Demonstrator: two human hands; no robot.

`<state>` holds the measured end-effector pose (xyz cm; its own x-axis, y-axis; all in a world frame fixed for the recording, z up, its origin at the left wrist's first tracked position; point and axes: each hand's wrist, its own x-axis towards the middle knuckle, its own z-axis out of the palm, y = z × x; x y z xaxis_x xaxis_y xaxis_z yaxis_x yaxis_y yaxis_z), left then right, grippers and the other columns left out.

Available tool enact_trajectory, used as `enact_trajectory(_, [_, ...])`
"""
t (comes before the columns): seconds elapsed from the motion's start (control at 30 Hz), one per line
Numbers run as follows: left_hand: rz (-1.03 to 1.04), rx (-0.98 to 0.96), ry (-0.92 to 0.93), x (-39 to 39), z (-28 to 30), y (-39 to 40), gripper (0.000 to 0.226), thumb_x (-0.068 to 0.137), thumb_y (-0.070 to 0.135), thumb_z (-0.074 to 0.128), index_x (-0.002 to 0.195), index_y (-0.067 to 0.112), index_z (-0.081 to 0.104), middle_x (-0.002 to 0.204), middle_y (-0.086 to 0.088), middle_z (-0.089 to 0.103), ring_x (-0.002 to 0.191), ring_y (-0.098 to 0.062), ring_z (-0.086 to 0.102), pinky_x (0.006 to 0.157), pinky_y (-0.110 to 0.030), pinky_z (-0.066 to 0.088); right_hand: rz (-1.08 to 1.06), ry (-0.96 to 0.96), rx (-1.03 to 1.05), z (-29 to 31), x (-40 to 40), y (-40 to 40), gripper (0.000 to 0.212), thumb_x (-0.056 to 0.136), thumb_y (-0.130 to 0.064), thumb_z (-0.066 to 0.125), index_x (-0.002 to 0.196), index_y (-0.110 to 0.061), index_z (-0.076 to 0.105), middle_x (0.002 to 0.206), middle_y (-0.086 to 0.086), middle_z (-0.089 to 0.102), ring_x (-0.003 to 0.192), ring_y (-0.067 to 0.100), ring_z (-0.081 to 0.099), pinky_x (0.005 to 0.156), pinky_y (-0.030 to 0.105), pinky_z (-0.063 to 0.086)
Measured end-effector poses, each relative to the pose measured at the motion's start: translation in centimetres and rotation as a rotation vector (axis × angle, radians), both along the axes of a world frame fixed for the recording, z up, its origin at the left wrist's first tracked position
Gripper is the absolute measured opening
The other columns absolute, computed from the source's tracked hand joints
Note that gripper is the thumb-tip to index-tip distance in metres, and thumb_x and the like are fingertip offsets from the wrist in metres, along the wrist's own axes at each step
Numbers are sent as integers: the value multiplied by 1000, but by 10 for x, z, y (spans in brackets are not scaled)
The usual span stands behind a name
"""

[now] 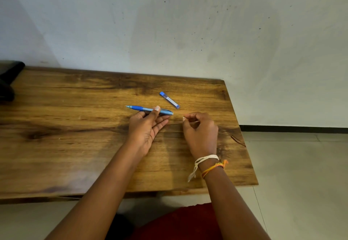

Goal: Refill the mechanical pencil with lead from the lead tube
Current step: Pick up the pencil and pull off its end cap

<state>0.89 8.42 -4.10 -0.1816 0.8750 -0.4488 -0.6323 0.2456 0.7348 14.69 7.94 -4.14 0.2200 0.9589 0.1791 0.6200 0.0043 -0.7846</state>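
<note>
A blue mechanical pencil (140, 109) lies level just above the wooden table (75, 126), tip pointing left. My left hand (147, 126) holds its rear half between thumb and fingers. My right hand (200, 128) is just right of the pencil's open rear end, its thumb and forefinger pinched together; whatever sits between them is too small to make out. The blue lead tube (169, 100) lies on the table beyond both hands, slanted, touched by neither.
A dark object (8, 81) sits at the table's far left edge. A grey wall stands right behind the table. The table's right edge (243, 138) is close to my right hand, with tiled floor beyond it. Thread bands circle my right wrist.
</note>
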Motion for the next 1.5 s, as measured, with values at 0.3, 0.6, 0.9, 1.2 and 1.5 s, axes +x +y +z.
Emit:
enact_trajectory(0.3, [4, -19, 73, 7, 2, 2, 11, 92, 10, 59, 97, 0, 59, 100, -23, 69, 87, -26, 72, 81, -33, 59, -88, 0, -304, 7, 26, 1, 2, 79, -26, 73, 79, -27, 73, 72, -12, 69, 74, 9, 66, 72, 28, 54])
enact_trajectory(0.6, [4, -25, 71, 13, 2, 2, 11, 90, 10, 61, 96, 1, 61, 97, -21, 71, 87, -26, 73, 76, -31, 60, -164, 138, -2, 12, 13, -6, 17, 82, -11, 65, 96, -19, 60, 76, -5, 60, 66, 9, 56, 62, 26, 47])
enact_trajectory(0.9, [-40, 25, -17, 10, 3, -3, 13, 92, 8, 57, 98, -4, 58, 86, -20, 71, 70, -23, 74, 69, -30, 61, 100, -5, 65, 1, -20, -9, 23, 88, -9, 63, 109, -11, 70, 105, 6, 72, 89, 19, 67, 80, 35, 55])
enact_trajectory(1.2, [190, -4, 632, -14, -4, -7, 12, 92, 6, 56, 103, 2, 55, 87, -20, 68, 61, -22, 69, 57, -34, 59, 17, -47, 43, -7, -50, -5, 19, 89, -25, 64, 105, -17, 73, 101, 0, 74, 87, 17, 69, 72, 28, 52])
enact_trajectory(1.5, [-60, 97, 1628, -60, -15, -24, 30, 89, 9, 55, 117, 10, 63, 131, -10, 56, 126, -26, 48, 106, -44, 34, 130, -156, 89, -16, -95, 7, 20, 82, -28, 71, 94, -12, 75, 87, 6, 68, 80, 25, 63, 73, 41, 52])
